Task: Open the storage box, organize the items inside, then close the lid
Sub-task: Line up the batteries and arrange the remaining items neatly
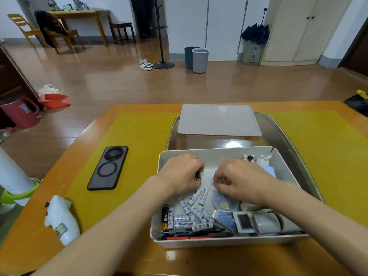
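Observation:
The white storage box (pixel 219 152) stands open on the table in front of me. Its grey lid (pixel 219 120) lies flat behind it on a clear tray (pixel 278 132). Both hands are inside the box. My left hand (pixel 183 172) is closed on a black and gold battery whose end shows at my fingertips. My right hand (pixel 239 180) has its fingers curled on something small that I cannot make out. Several white batteries (pixel 191 214) lie loose below my hands. A round blue case (pixel 225 204), a patterned card pack (pixel 225 219) and grey gadgets (pixel 256 222) fill the near right.
A black phone (pixel 108 168) lies face down on the yellow mat (pixel 139 136) to the left. A white toy-shaped object (pixel 61 220) sits near the table's left edge. Two small figurines (pixel 256 159) and a blue pad (pixel 268 170) are in the box's far right corner. Pens (pixel 199 234) lie along its near wall.

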Motion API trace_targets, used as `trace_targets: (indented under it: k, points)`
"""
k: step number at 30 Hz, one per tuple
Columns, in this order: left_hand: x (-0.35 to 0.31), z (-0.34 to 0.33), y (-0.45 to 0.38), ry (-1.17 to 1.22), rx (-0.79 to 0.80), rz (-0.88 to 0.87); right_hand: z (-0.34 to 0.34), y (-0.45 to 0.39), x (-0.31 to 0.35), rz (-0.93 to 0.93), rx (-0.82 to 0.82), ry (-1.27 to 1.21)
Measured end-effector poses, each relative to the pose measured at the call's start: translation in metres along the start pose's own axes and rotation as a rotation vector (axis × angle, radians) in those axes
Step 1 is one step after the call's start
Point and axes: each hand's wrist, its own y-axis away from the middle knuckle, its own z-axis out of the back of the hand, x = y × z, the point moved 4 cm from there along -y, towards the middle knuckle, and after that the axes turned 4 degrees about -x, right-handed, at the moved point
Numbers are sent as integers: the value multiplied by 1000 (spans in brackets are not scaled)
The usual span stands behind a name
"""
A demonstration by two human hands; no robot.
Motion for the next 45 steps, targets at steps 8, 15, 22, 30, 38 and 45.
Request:
trace_targets:
  k: [8,15,22,30,38,45]
  points:
    - [6,-7,-4,-131,48,-12,-6,7,3,72,22,-10]
    - [24,53,29,-115,-52,74,2,-5,38,142,50,-119]
    - [60,75,70,-122,-57,234,-24,-28,117,315,107,-89]
    - [85,68,89,-135,-29,296,-49,-40,129,276,101,57]
    - [79,72,86,-130,-40,260,-33,-39,112,168,117,-145]
    - [28,60,65,-79,21,37,23,-32,27,-20,79,-99]
